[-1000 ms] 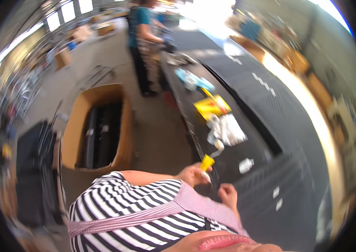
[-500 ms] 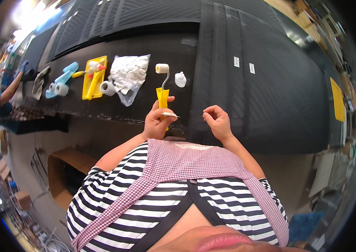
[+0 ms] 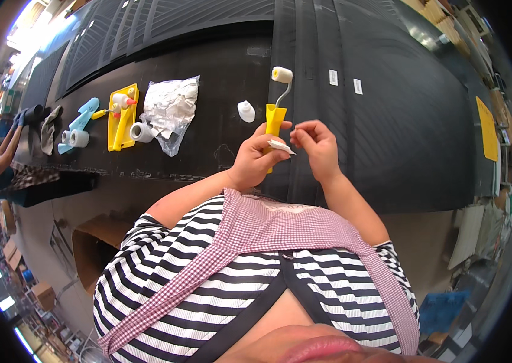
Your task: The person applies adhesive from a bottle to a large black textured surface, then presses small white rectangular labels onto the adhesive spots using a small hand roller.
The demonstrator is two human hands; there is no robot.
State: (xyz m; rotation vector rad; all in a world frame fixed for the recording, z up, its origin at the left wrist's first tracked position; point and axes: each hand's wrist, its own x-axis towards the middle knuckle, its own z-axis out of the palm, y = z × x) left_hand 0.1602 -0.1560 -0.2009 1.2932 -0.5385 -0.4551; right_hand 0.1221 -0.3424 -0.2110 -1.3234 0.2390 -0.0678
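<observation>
My left hand (image 3: 251, 160) is closed round the yellow handle of a small paint roller (image 3: 275, 115), its white sleeve pointing away from me. Pinched between the same hand's thumb and finger is a thin stack of white labels (image 3: 281, 147). Just right of the handle, my right hand (image 3: 320, 151) has thumb and fingertips pressed together; whatever it may hold is too small to make out. Both hands are above the near part of a large black panel (image 3: 389, 139), on which two white labels (image 3: 333, 77) lie farther off.
A white squeeze bottle (image 3: 246, 111) stands left of the roller. Farther left are a clear bag of white pieces (image 3: 171, 106), a roll of tape (image 3: 141, 132), a yellow tray (image 3: 113, 136) and a light blue item (image 3: 85, 113). Another person (image 3: 5, 166) works at the far left.
The left hand has moved right and slightly away from me with the roller and labels. The right hand has come up beside the handle, its fingertips now closed together.
</observation>
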